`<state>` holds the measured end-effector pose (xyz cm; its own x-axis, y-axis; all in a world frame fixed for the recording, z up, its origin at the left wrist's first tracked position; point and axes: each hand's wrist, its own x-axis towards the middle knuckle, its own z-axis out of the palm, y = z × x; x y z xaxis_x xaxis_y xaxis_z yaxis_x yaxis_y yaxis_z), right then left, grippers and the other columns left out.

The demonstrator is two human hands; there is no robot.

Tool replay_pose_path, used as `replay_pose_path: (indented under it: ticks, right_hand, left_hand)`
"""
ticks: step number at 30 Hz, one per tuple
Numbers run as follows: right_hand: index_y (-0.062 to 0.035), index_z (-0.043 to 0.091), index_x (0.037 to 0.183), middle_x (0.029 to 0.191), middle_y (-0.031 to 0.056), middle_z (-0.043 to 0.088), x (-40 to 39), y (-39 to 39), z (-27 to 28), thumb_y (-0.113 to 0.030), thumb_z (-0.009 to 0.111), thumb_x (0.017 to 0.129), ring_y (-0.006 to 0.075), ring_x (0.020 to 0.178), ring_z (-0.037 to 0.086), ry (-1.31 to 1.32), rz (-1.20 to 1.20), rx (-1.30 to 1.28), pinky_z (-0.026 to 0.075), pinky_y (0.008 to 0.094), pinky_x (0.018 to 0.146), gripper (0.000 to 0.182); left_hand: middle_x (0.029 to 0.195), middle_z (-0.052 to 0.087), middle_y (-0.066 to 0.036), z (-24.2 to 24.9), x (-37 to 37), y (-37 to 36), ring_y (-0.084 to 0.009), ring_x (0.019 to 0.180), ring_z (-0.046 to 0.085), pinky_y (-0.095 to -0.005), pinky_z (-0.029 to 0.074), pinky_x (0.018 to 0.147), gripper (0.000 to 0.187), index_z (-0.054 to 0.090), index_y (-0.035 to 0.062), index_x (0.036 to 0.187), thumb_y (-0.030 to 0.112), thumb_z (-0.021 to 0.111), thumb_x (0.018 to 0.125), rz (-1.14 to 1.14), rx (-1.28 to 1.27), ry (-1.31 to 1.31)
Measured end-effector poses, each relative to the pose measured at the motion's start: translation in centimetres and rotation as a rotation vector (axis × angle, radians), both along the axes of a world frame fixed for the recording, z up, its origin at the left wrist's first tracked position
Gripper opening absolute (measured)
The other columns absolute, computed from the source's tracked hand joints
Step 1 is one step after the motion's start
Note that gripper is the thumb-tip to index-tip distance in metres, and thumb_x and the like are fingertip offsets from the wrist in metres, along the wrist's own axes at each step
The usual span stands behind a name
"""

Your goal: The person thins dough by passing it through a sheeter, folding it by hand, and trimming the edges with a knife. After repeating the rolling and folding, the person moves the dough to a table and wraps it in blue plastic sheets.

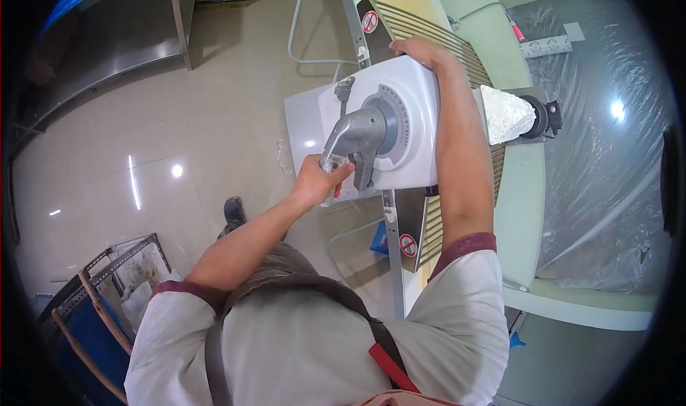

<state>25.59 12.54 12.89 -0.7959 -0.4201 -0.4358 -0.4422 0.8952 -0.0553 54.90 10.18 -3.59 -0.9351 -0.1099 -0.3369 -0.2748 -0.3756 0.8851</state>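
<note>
A white machine housing (417,84) carries a round dial (404,124) and a grey metal lever (351,131). My left hand (313,183) is closed round the lever's lower end, where a clear piece and a bit of red show between the fingers. My right hand (421,51) lies over the far edge of the housing, fingers extended next to the metal grille, with nothing seen in it. My right forearm crosses the housing's right side. Right of that arm, a white, floury-looking mass (506,114) sits against a dark roller end (541,118).
Metal grilles (429,31) with warning stickers flank the machine. Plastic sheeting (597,156) covers a surface at the right, with a patterned roll (547,46) on it. A steel counter (114,34) stands upper left. A metal-framed rack (107,263) is lower left.
</note>
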Motion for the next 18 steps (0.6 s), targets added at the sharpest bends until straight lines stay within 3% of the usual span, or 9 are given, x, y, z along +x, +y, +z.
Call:
replay_pose_path:
  ticks: [4,7,10,15,17,18]
  right_hand:
    - [-0.001,0.066,0.108,0.106,0.0174,0.066,-0.6,0.1,-0.3,-0.044,0.054,0.086,0.0258,0.094,0.061,0.026,0.017,0.029,0.044,0.0366,0.086,0.05]
    - [-0.0005,0.065,0.112,0.114,0.0192,0.065,-2.5,0.6,-1.6,-0.043,0.055,0.085,0.029,0.101,0.061,0.095,0.1,-0.014,0.043,0.0372,0.09,0.051]
    - [-0.0012,0.068,0.106,0.114,0.0238,0.063,-1.9,0.6,-1.5,-0.047,0.049,0.088,0.038,0.107,0.059,0.186,0.241,-0.083,0.043,0.0401,0.094,0.052]
    - [-0.0055,0.069,0.105,0.109,0.0209,0.065,0.8,1.2,-0.4,-0.051,0.05,0.086,0.038,0.102,0.062,0.265,0.151,-0.298,0.045,0.0467,0.091,0.053]
    - [-0.0046,0.064,0.114,0.113,0.0214,0.064,4.9,2.7,0.4,-0.054,0.052,0.084,0.0371,0.108,0.059,0.406,0.181,-0.359,0.041,0.048,0.097,0.059]
    - [-0.0047,0.062,0.115,0.113,0.021,0.063,5.4,3.5,-0.8,-0.049,0.058,0.082,0.0368,0.11,0.058,0.478,0.257,-0.322,0.042,0.0461,0.097,0.056]
  left_hand:
    - [0.06,0.06,-0.006,-2.9,-1.4,-1.4,-0.013,0.054,0.058,-0.0307,0.046,0.052,0.033,0.064,0.0001,0.081,0.032,0.072,0.083,-0.051,-0.182,0.105]
    - [0.064,0.062,-0.006,-3.3,-1.6,-2.0,-0.0122,0.057,0.059,-0.0297,0.047,0.055,0.034,0.065,0.0002,0.087,0.033,0.073,0.082,-0.068,-0.135,0.175]
    - [0.067,0.063,-0.006,-3.2,-1.4,-1.9,-0.0119,0.06,0.059,-0.0295,0.048,0.056,0.033,0.064,0.0007,0.089,0.031,0.073,0.082,-0.054,-0.108,0.137]
    - [0.069,0.063,-0.006,-3.8,-1.5,-1.2,-0.0125,0.062,0.06,-0.0294,0.049,0.058,0.032,0.063,-0.0006,0.09,0.028,0.074,0.081,0.007,-0.078,0.15]
    - [0.069,0.063,-0.006,-3.2,-1.2,-1.1,-0.0129,0.062,0.06,-0.0291,0.049,0.059,0.033,0.062,-0.0017,0.09,0.027,0.075,0.08,0.038,-0.061,0.132]
    - [0.07,0.063,-0.006,-3.2,-1.0,-1.1,-0.0131,0.062,0.06,-0.0289,0.049,0.059,0.034,0.062,-0.0021,0.091,0.026,0.076,0.08,0.083,-0.196,0.169]
